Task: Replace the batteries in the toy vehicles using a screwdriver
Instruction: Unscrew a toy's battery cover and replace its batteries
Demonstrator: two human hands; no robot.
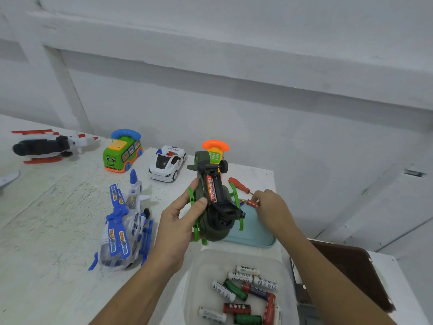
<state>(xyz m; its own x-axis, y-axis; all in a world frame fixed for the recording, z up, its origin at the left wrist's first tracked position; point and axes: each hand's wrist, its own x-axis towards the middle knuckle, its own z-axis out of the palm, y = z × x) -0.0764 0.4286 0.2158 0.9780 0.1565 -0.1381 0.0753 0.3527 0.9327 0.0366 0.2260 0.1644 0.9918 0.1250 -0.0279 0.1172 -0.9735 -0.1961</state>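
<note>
1. Toy helicopter of dark green plastic with bright green skids [218, 231] is at the centre, lifted above the white painted counter [58, 219] and turned belly up. The left grip [174, 227] is closed around its side, with the thumb on the body.
2. Its battery bay is open and has no cover on it. One red and black cylinder battery [210, 188] sits inside; the slot beside it looks empty.
3. At 3 o'clock from the helicopter, the right grip [271, 207] pinches a small red battery [252, 203] in its fingertips, near the pale blue plastic tray [255, 233]. I cannot tell if this cell is old or fresh.
4. A red-handled screwdriver [239, 185] lies on the counter at 1 o'clock, not held, so the unscrewing seems done for this toy.
5. At 6 o'clock a clear plastic tub [194, 289] holds many loose batteries.
6. Left to do, in my judgement: fill the bay, put the cover back, tighten the screw. The blue and white helicopter [124, 231] at 9 o'clock and the white police car [167, 163] at 11 o'clock rest on the counter; whether they are already served is not visible.
</note>
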